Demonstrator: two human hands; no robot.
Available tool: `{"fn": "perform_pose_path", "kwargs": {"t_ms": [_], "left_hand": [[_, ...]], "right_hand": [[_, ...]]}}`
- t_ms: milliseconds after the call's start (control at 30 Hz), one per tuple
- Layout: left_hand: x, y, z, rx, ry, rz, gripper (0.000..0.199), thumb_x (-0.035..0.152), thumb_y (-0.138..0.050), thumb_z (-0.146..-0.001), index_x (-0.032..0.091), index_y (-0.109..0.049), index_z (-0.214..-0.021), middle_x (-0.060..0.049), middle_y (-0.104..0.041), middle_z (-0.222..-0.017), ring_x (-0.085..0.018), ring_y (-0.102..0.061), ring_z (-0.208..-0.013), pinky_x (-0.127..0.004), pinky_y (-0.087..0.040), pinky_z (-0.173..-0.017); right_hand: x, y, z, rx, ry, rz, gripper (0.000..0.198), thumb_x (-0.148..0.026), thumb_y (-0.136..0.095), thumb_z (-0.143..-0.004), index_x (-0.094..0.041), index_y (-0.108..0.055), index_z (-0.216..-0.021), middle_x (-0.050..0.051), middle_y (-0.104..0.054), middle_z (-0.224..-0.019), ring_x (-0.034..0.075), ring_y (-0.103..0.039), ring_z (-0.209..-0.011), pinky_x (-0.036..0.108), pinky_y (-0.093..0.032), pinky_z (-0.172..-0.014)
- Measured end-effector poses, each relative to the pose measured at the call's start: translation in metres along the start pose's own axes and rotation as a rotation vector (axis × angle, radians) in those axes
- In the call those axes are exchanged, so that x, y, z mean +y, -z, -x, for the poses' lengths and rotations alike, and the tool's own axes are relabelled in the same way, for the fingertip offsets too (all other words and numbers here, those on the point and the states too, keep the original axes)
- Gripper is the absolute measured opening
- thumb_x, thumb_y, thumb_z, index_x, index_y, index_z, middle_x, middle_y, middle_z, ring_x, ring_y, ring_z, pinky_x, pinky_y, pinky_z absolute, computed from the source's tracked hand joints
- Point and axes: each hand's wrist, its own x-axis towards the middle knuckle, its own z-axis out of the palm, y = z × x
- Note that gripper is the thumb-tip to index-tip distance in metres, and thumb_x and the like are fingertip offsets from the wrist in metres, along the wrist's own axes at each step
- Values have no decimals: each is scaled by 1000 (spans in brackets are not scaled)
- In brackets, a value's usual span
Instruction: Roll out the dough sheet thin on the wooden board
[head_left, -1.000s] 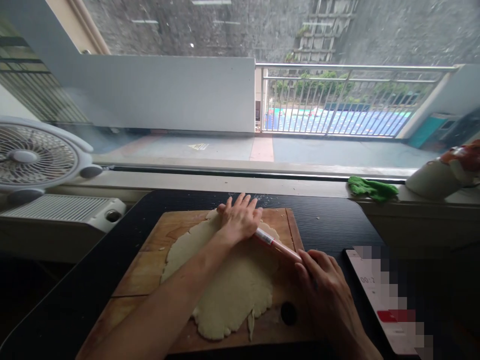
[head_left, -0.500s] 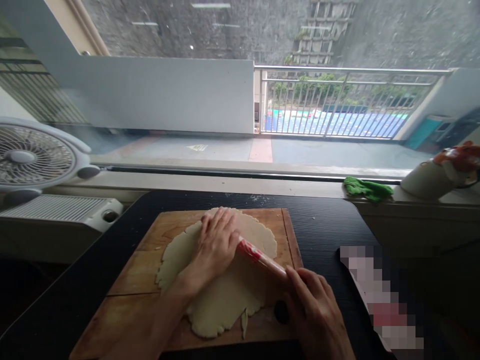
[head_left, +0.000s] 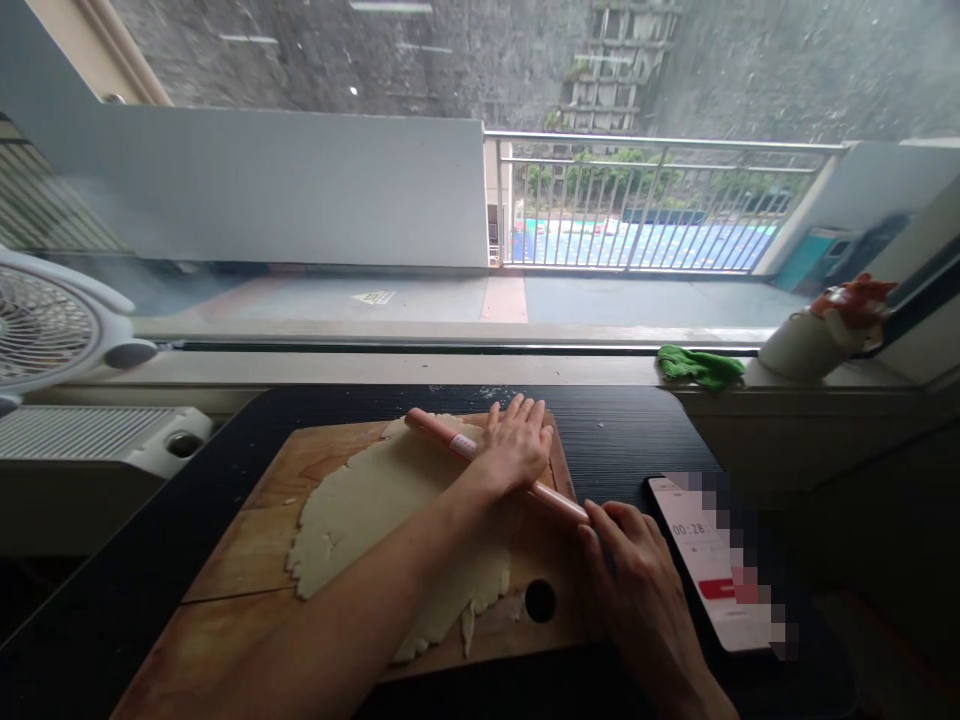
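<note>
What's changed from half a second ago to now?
Your left hand has shifted rightward along the rolling pin, uncovering its far end; the pin has moved away from you and rightward. Both hands are still on it, the right hand gripping the near end. The dough remains on the board.

On the smartphone (head_left: 691, 555) we read "00:28:", but the triangular floor sign (head_left: 373, 297) and the label (head_left: 463, 446) on the rolling pin (head_left: 429, 428) are illegible.

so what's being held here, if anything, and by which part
The rolling pin: the right hand grips its near end; the left hand lies flat over its middle.
</note>
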Motion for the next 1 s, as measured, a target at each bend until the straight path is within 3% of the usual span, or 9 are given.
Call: {"fn": "perform_pose_path", "kwargs": {"t_ms": [167, 233, 467, 533, 600, 767, 833, 900, 1000], "left_hand": [[-13, 6, 89, 129, -28, -54, 50, 34, -25, -91, 18, -38, -137, -4, -35, -144, -21, -22, -136, -45, -11, -114], [-14, 7, 102, 140, -27, -67, 50, 34, -26, -91, 17, -39, -137, -4, -33, -145, -21, -21, -137, -44, -10, -114], [6, -1, -11, -14, 31, 1, 54, 39, -19, -92, 13, -41, -134, -8, -40, -142, -25, -27, -134, -49, -20, -109], [10, -1, -26, -36, 28, 11, 53, 37, -18, -92, 13, -42, -133, -9, -41, -141, -25, -28, -134, -50, -23, -107], [8, 0, -10, 2, 22, 6, 52, 37, -19, -92, 14, -41, -134, -7, -41, -141, -24, -27, -134, -48, -22, -109], [-9, 5, 103, 140, 22, -57, 49, 36, -25, -92, 18, -41, -135, -4, -36, -144, -21, -24, -136, -44, -12, -113], [-14, 7, 128, 179, 19, -71, 50, 36, -28, -91, 17, -39, -137, -4, -32, -146, -22, -21, -137, -44, -9, -114], [-14, 7, 123, 181, 8, -71, 51, 37, -28, -91, 17, -38, -137, -4, -31, -146, -22, -20, -137, -43, -9, -114], [-9, 5, 70, 140, 27, -42, 52, 38, -25, -92, 14, -38, -136, -8, -34, -145, -23, -24, -136, -45, -13, -113]], "right_hand": [[-10, -10, 17, -62, 137, -124, 28, -31, -45, -90, -27, -55, -116, 5, -57, -103, 19, -54, -92, 33, -48, -77], [-12, -12, 20, -61, 163, -129, 29, -31, -46, -89, -26, -55, -117, 5, -58, -102, 19, -54, -92, 33, -48, -78], [9, -2, 2, -3, -14, 14, 32, -35, -43, -90, -23, -54, -118, 7, -57, -102, 21, -53, -91, 38, -45, -80], [11, 1, 1, -11, -53, 19, 30, -34, -42, -91, -23, -55, -116, 7, -56, -102, 21, -52, -91, 38, -45, -80], [10, -1, 7, -33, -62, 4, 30, -34, -43, -91, -24, -54, -117, 6, -56, -103, 21, -52, -93, 38, -45, -81], [1, -11, 30, -102, 34, -33, 47, -34, -58, -80, -25, -47, -124, 8, -50, -115, 24, -50, -102, 39, -46, -85], [-1, -12, 34, -122, 59, -28, 51, -33, -61, -76, -26, -46, -125, 8, -48, -120, 26, -49, -105, 40, -46, -86], [-3, -10, 32, -121, 49, -20, 48, -33, -58, -79, -26, -46, -125, 8, -47, -120, 25, -49, -106, 40, -45, -87], [-6, -4, 20, -86, 10, 11, 43, -33, -50, -86, -24, -44, -127, 8, -49, -119, 24, -48, -105, 39, -44, -88]]}}
